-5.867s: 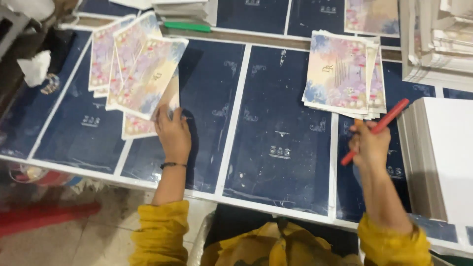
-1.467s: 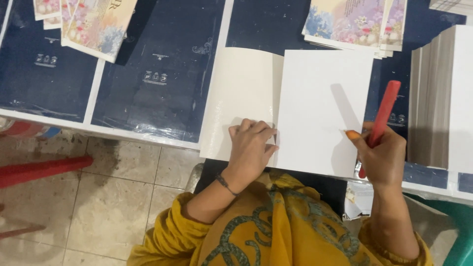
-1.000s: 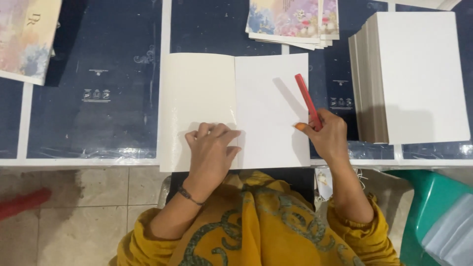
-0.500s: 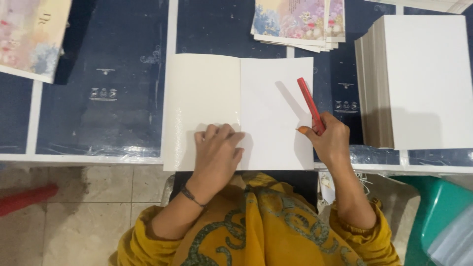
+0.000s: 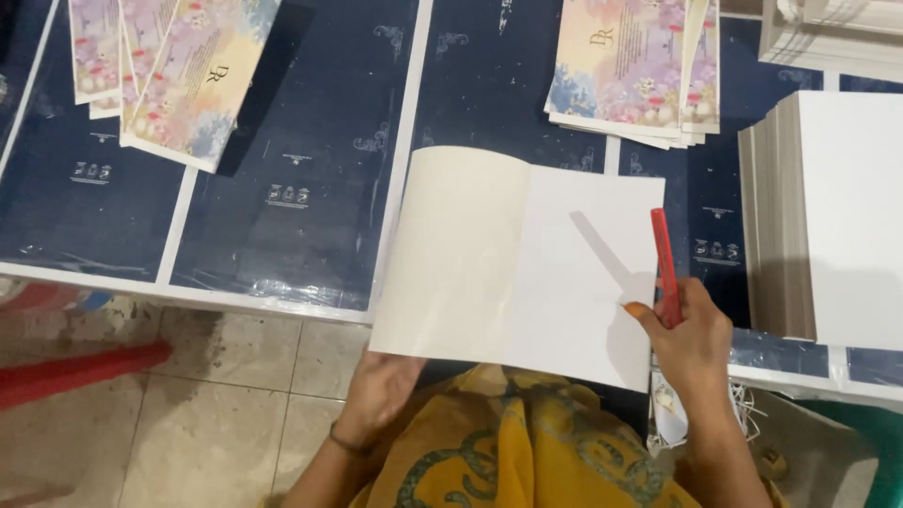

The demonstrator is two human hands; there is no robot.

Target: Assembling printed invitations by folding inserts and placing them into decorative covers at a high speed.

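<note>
A folded card lies open in front of me, its left half cream point(image 5: 451, 254) and its right half white point(image 5: 578, 282), with the near edge hanging past the table edge. My left hand point(image 5: 381, 390) grips that near edge at the lower left corner, fingers hidden under the card. At the card's right edge, my right hand point(image 5: 691, 334) holds a red stick point(image 5: 663, 259) that points away from me.
Two piles of floral printed cards lie at the far left point(image 5: 179, 75) and far centre-right point(image 5: 640, 71). A thick stack of white boards point(image 5: 828, 216) stands on the right. Dark blue printed sheets point(image 5: 292, 188) cover the table. A tiled floor point(image 5: 216, 395) and a red bar point(image 5: 75, 367) are below left.
My left hand left the top of the card and now grips its near edge from below. The card has slid toward me, over the table edge. The right hand still holds the stick.
</note>
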